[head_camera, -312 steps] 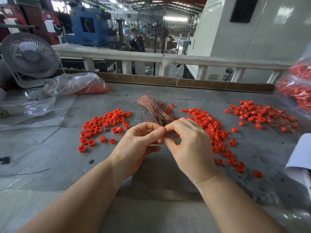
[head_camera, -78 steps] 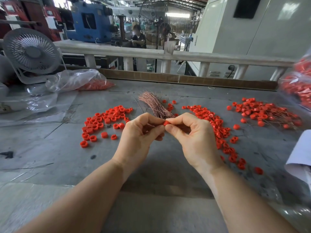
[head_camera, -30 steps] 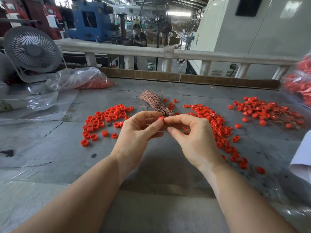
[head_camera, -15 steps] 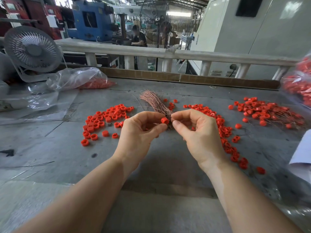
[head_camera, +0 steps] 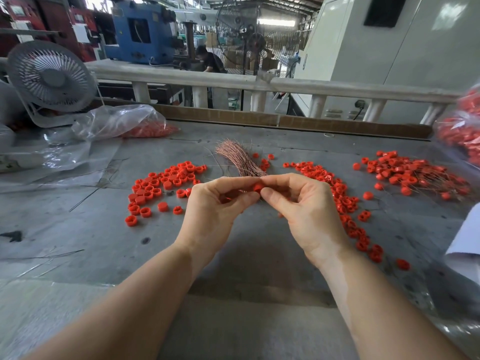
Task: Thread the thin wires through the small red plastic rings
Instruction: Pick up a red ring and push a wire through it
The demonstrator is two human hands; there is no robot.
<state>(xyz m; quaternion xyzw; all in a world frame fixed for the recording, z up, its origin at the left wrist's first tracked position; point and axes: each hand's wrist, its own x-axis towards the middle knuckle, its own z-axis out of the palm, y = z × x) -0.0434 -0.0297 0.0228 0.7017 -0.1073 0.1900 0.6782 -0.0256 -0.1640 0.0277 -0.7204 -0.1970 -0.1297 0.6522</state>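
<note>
Both hands meet above the middle of the grey table (head_camera: pixel 109 237). A small red ring (head_camera: pixel 257 188) is pinched between the thumb and forefinger tips of my left hand (head_camera: pixel 215 206) and my right hand (head_camera: pixel 304 206). Any wire in the ring is too thin to make out. Just beyond the fingers lies a bundle of thin copper wires (head_camera: pixel 239 159), fanning away to the upper left. Loose red rings lie in a pile on the left (head_camera: pixel 163 185) and in a band on the right (head_camera: pixel 345 201).
A heap of rings with wires in them (head_camera: pixel 415 175) lies far right. A clear bag holding red parts (head_camera: pixel 122 123) and a grey desk fan (head_camera: pixel 52 76) stand at the back left. Another bag of red parts (head_camera: pixel 465 126) hangs at the right edge. White paper (head_camera: pixel 467 240) lies near right.
The hands have closed together on the red ring, so it is now more covered by the fingertips than half a second ago. They stay above the same spot of the table.
</note>
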